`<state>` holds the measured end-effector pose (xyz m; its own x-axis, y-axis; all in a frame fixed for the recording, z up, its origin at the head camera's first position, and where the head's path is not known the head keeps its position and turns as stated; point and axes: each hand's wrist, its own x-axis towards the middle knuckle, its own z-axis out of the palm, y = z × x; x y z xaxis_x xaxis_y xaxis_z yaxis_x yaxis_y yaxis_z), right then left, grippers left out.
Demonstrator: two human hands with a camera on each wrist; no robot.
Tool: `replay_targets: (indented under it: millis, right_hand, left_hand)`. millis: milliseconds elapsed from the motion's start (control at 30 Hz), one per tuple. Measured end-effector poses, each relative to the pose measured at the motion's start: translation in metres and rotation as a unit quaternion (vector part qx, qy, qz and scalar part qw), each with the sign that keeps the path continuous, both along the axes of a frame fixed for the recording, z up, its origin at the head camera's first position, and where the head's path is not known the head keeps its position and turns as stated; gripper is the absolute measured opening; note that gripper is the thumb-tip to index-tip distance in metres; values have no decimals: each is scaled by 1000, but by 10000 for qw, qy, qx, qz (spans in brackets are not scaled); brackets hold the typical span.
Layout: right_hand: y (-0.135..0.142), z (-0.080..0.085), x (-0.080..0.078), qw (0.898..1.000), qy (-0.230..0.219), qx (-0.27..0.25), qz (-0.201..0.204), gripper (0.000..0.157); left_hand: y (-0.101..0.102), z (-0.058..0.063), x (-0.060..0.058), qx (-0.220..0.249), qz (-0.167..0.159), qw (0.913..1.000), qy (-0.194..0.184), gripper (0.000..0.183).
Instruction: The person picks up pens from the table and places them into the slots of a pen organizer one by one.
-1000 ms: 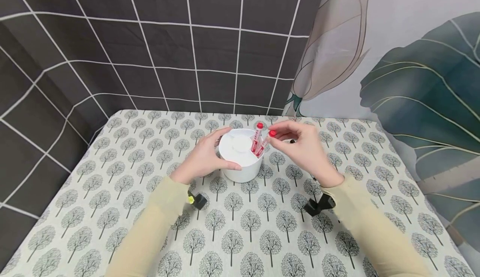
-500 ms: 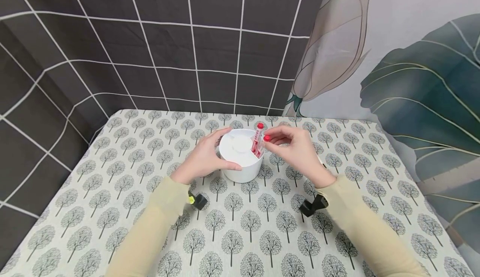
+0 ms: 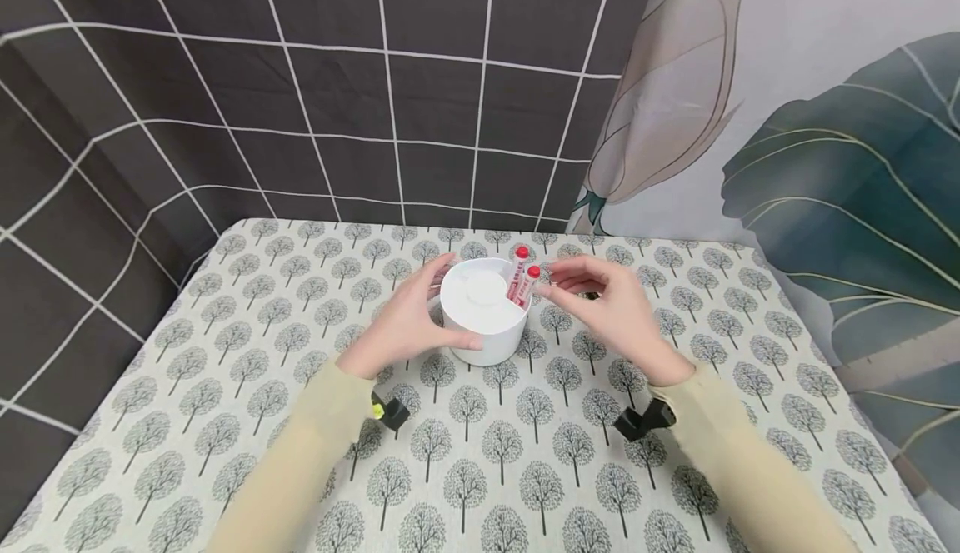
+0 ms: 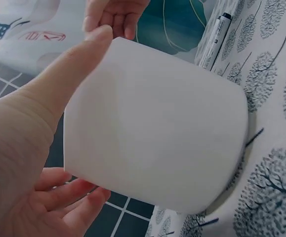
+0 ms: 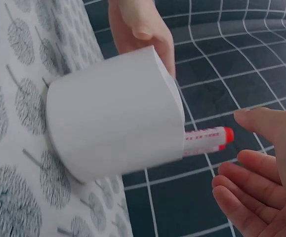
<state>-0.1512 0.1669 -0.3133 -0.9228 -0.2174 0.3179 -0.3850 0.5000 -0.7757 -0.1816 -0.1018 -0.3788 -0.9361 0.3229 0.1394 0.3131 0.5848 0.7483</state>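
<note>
Two red-capped markers (image 3: 517,276) stand in the white round container (image 3: 498,346), side by side, at the person's right-hand part of its top. Their caps and upper barrels project above the rim, both leaning slightly to the right. Barrels are pale with red print; lower ends are hidden inside.

The container sits upright on the tree-print tablecloth (image 3: 465,474), with a raised disc (image 3: 486,288) at the centre of its top.

The left hand (image 3: 408,316) holds the container from its left side: thumb across the near wall, fingers round the far side, set wide to span it. The right hand (image 3: 607,303) is just beside the markers, thumb and fingers parted and loosely bent. The right wrist view shows a gap between this hand and the caps, with nothing in its grasp.

A black-capped pen (image 4: 216,42) lies on the cloth in the left wrist view, beyond the container; its far end is not clear enough to describe with confidence.

Both arms wear beige sleeves (image 3: 300,445), each with a black wrist device (image 3: 645,420). Behind the table hangs a dark grid-patterned cloth (image 3: 435,103); to the right, a pale curtain (image 3: 810,3) with large leaf and flower prints.
</note>
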Motion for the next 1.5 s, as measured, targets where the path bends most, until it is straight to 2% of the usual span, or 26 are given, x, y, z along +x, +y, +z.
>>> replay_targets:
  millis: [333, 467, 667, 1067, 1333, 1500]
  right_hand:
    - [39, 0, 15, 9970, 88, 296, -716, 31]
    - [58, -3, 14, 9949, 92, 313, -956, 31]
    - [91, -23, 4, 9907, -21, 375, -1310, 37]
    - [122, -47, 2, 9843, -339, 718, -1575, 42]
    - [134, -61, 1, 9761, -607, 1159, -1738, 44]
    - [143, -76, -3, 9741, -701, 1272, -1732, 44]
  left_hand:
    - [-4, 0, 4, -107, 203, 9997, 85, 121]
    - [-2, 0, 4, -13, 230, 9997, 52, 119]
    - [1, 0, 4, 149, 225, 9996, 75, 120]
    - [5, -6, 4, 266, 256, 9993, 75, 112]
    - [6, -5, 2, 264, 236, 9994, 15, 113]
    - [6, -4, 3, 207, 253, 9995, -37, 112]
